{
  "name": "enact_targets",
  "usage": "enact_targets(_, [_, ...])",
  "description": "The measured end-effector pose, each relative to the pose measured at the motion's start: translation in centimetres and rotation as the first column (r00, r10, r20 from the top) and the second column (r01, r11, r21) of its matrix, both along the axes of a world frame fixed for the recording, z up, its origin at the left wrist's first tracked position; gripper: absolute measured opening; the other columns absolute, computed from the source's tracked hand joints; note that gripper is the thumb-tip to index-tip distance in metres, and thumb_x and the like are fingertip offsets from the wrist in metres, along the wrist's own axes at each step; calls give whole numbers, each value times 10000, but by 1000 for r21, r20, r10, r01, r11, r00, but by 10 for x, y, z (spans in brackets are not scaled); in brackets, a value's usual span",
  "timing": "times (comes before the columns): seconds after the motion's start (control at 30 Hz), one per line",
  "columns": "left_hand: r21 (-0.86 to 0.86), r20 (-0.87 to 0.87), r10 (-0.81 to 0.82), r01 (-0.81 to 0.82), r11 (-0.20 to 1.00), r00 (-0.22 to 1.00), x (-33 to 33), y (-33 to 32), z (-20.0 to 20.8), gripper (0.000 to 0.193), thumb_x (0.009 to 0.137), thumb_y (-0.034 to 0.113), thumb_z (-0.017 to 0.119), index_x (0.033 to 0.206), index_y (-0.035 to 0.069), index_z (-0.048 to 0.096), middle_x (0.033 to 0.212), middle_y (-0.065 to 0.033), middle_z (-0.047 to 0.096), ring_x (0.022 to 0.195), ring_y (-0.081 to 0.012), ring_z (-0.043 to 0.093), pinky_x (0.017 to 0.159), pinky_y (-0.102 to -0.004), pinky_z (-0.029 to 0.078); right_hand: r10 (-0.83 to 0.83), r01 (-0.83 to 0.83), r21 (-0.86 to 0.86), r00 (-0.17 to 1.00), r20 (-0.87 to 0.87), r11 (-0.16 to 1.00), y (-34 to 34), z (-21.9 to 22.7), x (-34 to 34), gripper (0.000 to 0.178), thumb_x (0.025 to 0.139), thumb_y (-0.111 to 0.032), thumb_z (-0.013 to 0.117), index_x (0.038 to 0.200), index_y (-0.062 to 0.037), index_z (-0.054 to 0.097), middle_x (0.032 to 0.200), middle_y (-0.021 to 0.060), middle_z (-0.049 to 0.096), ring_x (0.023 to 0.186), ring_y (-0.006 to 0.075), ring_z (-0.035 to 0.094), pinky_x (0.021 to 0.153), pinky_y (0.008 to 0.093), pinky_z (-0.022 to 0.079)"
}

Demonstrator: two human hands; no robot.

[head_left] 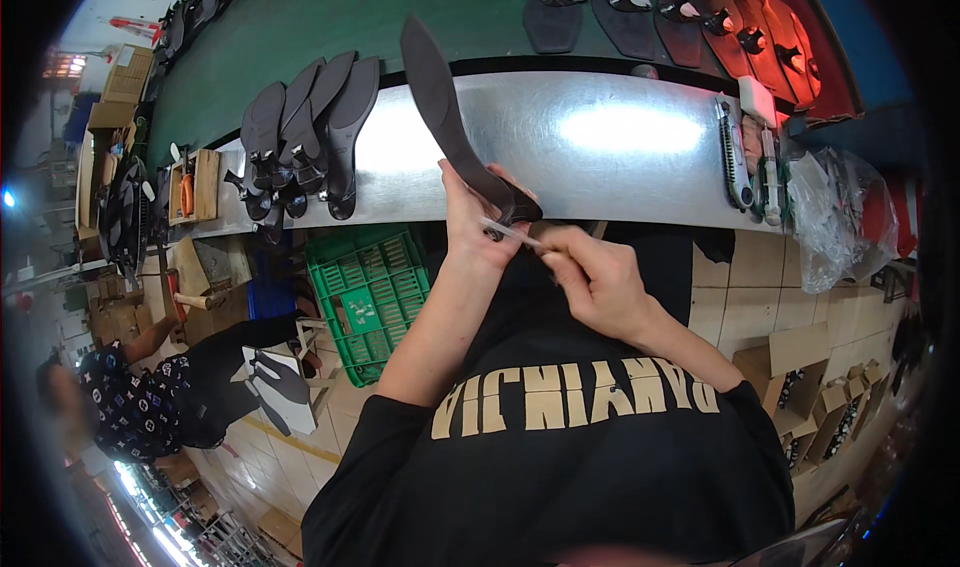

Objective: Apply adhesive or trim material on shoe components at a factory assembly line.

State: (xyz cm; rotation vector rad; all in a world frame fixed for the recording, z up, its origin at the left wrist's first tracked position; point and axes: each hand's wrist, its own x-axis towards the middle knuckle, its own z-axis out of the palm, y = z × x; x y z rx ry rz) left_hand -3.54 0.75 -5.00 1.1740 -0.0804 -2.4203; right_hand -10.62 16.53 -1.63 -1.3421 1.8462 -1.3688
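My left hand (pixel 466 212) is wrapped round the heel end of a dark shoe sole (pixel 438 102), which points up and away over the bench edge. A small black heel shows at its near end. In my right hand (pixel 602 275), thumb and fingers are pinched on a slim pale tool (pixel 512 232). The tool's tip lies against the heel area by my left palm; its exact kind cannot be made out. On the metal bench (pixel 600 182) to the left lies a cluster of similar heeled dark soles (pixel 310 127).
A green conveyor belt (pixel 440 7) runs behind the bench, with several heeled soles (pixel 630 17) at far right. A cutter knife (pixel 735 157) and plastic bag (pixel 835 207) sit right. A green crate (pixel 370 302) stands below left, near a co-worker (pixel 150 397). Boxes (pixel 790 377) are lower right.
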Motion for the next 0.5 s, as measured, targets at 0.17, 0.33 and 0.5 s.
enact_targets(0.17, [-10,-106,-31,30,1000,994,5,9,-3,605,923,665,352,910,94,552,769,-45,558,747,-217,550,732,-398,475,128,-159,80,945,299,984,-10,-3,2,583,870,-14,567,1418,-128,401,611,113,610,546,233,631,579,305,494])
enact_targets(0.33, [-350,-237,-229,137,927,944,5,16,13,533,990,476,311,1305,85,488,1210,-153,575,1077,-307,573,947,-453,457,43,-47,2,931,362,999,-10,-8,-7,541,896,6,527,1410,-137,441,580,34,530,527,92,534,550,253,436])
enact_targets(0.5, [-590,-122,-406,263,763,906,12,19,18,565,994,381,366,1456,62,302,1409,-177,451,1240,-306,500,986,-424,451,-57,-49,92,486,872,995,-2,-8,-26,487,983,-121,476,1457,-126,361,647,5,521,484,61,454,445,185,371])
